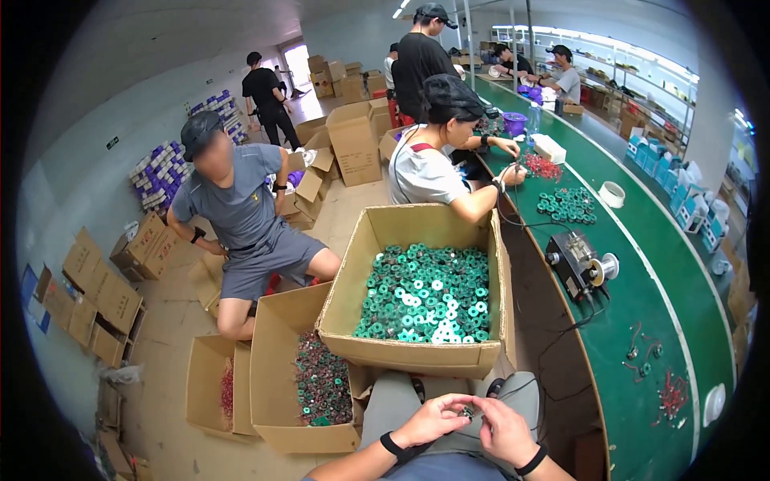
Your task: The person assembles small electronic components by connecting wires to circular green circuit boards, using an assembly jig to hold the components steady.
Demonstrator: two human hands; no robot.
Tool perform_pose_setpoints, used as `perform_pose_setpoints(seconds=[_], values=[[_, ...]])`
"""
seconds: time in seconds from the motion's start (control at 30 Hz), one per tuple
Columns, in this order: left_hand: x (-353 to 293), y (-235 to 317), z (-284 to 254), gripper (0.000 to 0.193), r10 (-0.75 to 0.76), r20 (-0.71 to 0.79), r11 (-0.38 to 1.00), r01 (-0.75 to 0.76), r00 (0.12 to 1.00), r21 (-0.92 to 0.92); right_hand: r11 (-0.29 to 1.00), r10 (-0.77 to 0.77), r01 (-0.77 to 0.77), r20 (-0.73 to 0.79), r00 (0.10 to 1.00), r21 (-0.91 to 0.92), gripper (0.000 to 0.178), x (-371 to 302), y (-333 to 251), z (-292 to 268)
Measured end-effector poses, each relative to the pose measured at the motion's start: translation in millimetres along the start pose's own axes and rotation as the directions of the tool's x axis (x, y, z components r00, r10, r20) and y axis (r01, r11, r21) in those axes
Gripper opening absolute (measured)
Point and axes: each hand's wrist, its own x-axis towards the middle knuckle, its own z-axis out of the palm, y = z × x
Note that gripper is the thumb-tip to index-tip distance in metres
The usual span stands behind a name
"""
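Above my lap, my left hand (437, 418) and my right hand (505, 430) meet at the fingertips. Between the left thumb and fingers is a small dark round part (466, 413), too small to make out fully. The right fingers are bent in against the same spot, and whatever they pinch is hidden. Just beyond my knees stands a cardboard box (417, 351) filled with green ring-shaped circuit boards (417, 293). Lower at its left, another carton (277, 309) holds dark and green small parts with red wires (321, 385).
A green-topped workbench (593, 353) runs along my right, bearing wired parts (672, 397), a soldering unit (573, 260) with a wire spool, and green rings (566, 205). One co-worker (429, 160) works at it; another (241, 200) sits at left. A narrower box (208, 385) holds red pieces.
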Motion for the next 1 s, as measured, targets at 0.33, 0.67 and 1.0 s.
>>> perform_pose_setpoints(seconds=[0.33,0.67,1.0], values=[[-0.9,-11.2,-15.4,0.044,0.014,0.158,0.998,-0.023,0.987,0.054,0.96,0.227,-0.253,0.198,0.954,0.117,0.009,-12.5,19.3,2.5],[-5.6,7.0,-16.7,0.043,0.084,0.113,0.979,-0.103,0.99,0.174,0.928,0.25,-0.286,0.169,0.953,0.238,0.011,-0.2,9.1,-0.4],[-8.5,13.8,-13.0,0.045,0.186,0.111,0.981,-0.19,0.976,0.032,0.877,0.288,-0.352,0.23,0.93,0.326,0.012,-2.8,16.6,7.4]])
